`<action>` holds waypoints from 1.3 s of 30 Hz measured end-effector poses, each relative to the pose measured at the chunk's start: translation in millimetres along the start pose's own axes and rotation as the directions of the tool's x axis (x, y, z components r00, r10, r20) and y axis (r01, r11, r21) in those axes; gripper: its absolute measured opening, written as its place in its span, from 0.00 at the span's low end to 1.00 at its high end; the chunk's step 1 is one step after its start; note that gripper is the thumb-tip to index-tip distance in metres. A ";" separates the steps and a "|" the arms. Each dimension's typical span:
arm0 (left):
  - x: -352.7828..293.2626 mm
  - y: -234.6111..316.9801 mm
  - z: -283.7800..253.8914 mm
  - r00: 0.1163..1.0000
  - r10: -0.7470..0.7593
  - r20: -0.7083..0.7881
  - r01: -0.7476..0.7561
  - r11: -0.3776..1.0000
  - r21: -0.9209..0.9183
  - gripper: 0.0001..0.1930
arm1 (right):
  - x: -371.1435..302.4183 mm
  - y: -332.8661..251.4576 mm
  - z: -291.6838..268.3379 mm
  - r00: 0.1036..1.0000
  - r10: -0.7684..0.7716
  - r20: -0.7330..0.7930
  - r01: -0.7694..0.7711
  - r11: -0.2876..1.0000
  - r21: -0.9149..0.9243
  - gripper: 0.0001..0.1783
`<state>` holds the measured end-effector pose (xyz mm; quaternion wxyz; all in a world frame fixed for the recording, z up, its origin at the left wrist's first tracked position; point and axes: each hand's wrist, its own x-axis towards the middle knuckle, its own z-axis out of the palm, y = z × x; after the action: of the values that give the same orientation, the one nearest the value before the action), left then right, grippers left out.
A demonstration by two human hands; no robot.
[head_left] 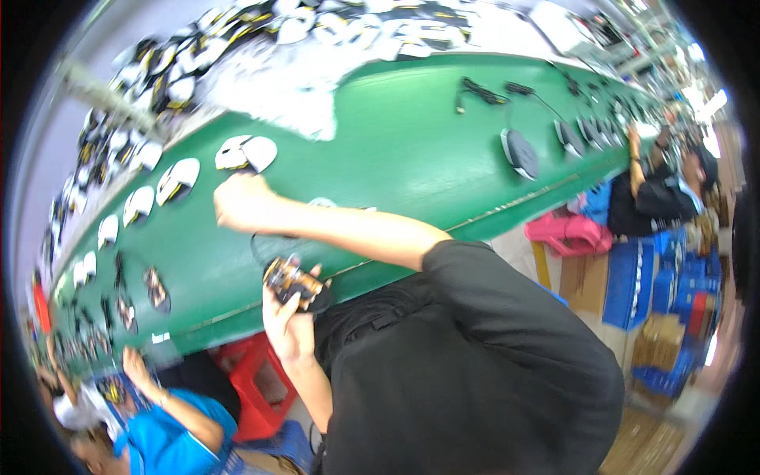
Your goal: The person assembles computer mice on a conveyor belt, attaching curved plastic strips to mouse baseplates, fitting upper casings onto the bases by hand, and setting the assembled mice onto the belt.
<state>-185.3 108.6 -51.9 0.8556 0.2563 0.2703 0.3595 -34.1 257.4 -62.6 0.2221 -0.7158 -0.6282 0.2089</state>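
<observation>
My left hand point(289, 326) is near the green bench's front edge, its fingers around an opened computer mouse point(294, 283) whose inner parts show. From that mouse a thin dark cable runs up onto the bench. My right arm stretches leftward across the bench, above the left hand. At its end my right hand point(244, 203) is closed like a fist, just below a pair of white and black mouse covers point(246, 153). Whatever it may hold is hidden. A small white piece point(322, 203) lies partly behind my right forearm.
More mouse covers point(178, 180) line the green bench point(396, 119) leftward; others are heaped beyond it. Opened mice point(157, 289) lie at lower left. Dark finished mice point(519, 153) and cables point(479, 91) lie right. Co-workers sit at both sides, near a red stool point(249, 388) and boxes point(631, 285).
</observation>
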 end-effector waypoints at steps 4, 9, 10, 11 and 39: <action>-8.7 2.8 -5.4 1.000 -0.011 0.013 0.012 0.997 -0.073 0.32 | 14.4 -12.1 2.7 0.974 -0.099 -0.205 0.102 0.995 0.003 0.08; -1.1 4.7 -7.9 0.996 -0.034 0.079 0.039 0.997 -0.071 0.32 | 16.8 -9.0 -11.5 0.826 -0.235 -0.512 0.389 0.896 0.216 0.08; -0.3 5.2 -5.5 0.999 -0.025 0.045 0.028 0.996 -0.080 0.33 | 13.7 -7.7 -17.7 0.825 -0.232 -0.515 0.385 0.898 0.213 0.08; -0.5 6.4 -5.7 1.000 -0.009 0.006 0.010 0.996 -0.089 0.34 | 6.9 -7.7 -25.6 0.876 -0.152 -0.458 0.327 0.885 0.331 0.08; 28.3 -21.2 55.6 0.957 0.290 0.008 -0.282 0.925 0.257 0.38 | -218.3 32.7 -63.9 0.870 0.494 -0.015 -0.233 0.437 0.869 0.12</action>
<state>-122.4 103.4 -33.1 0.7497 0.3953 0.2871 0.4463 2.3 33.6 -25.1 0.5714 -0.6561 -0.2394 0.4309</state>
